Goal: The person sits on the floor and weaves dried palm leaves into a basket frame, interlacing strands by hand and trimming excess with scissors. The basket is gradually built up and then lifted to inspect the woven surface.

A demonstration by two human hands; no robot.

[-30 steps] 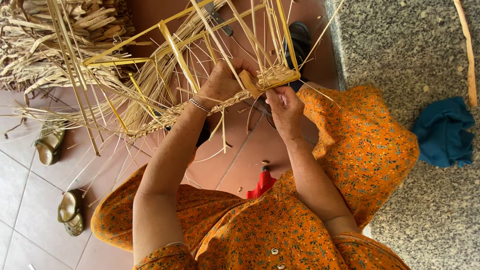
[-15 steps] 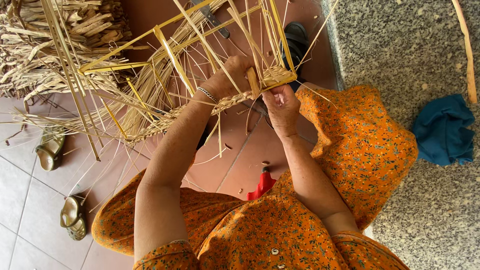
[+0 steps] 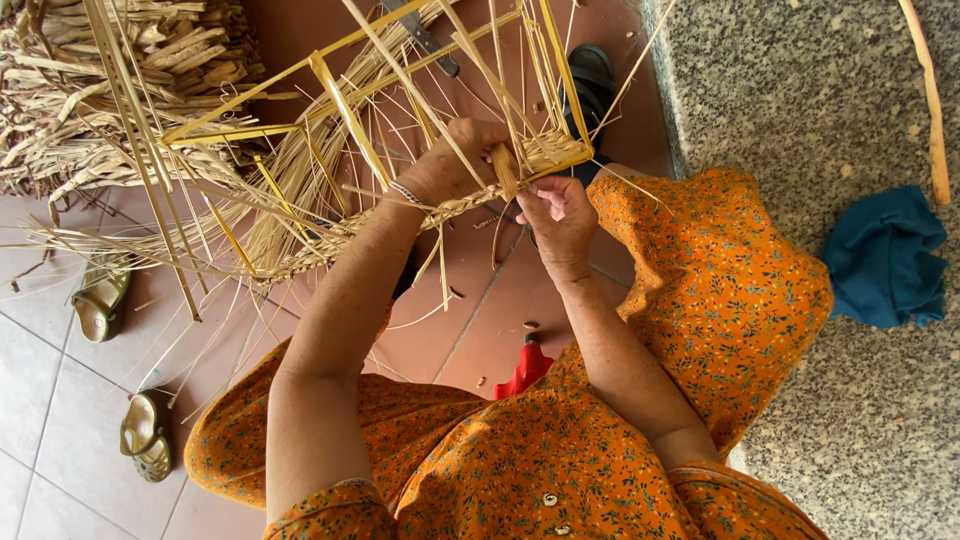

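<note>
Straw weave [image 3: 540,155]: pale yellow, loose strands fanning out, both hands gripping.

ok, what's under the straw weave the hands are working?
Under the straw weave, reddish floor tiles and a dark sandal show through the strands. The left hand and right hand cover the floor right below the woven corner.
</note>
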